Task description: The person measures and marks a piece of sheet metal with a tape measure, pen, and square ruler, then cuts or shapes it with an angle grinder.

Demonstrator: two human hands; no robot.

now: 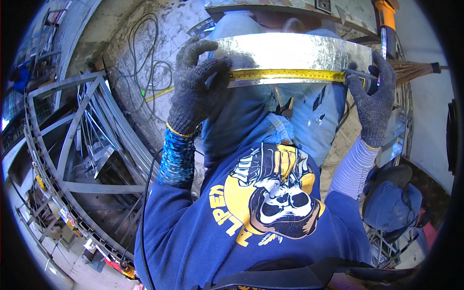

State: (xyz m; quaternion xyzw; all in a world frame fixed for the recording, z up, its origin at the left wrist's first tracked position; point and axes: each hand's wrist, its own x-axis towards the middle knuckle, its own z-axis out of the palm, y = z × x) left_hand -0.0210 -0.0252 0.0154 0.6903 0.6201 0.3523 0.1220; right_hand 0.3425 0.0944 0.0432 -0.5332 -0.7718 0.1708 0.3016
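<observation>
A flat shiny metal plate (pixel 290 48) lies across my lap over blue jeans. Along its near edge runs the yellow blade of a tape measure (pixel 290 74). My left hand (pixel 198 84), in a dark grey knit glove, is curled around the plate's left end, its fingers at the blade. Beyond that hand, the blade's free end sticks out to the left. My right hand (pixel 374 99), gloved alike, grips the dark tape measure case (pixel 360 79) at the plate's right end. Some fingertips are hidden behind the plate and case.
Welded metal frames (pixel 72 140) and long metal bars stand at the left. A dark cable (pixel 154 63) loops over the dusty floor. At the far right are an orange-and-black tool (pixel 385 19) and a straw broom (pixel 413 67). Dark-handled pliers (pixel 286 107) rest between my legs.
</observation>
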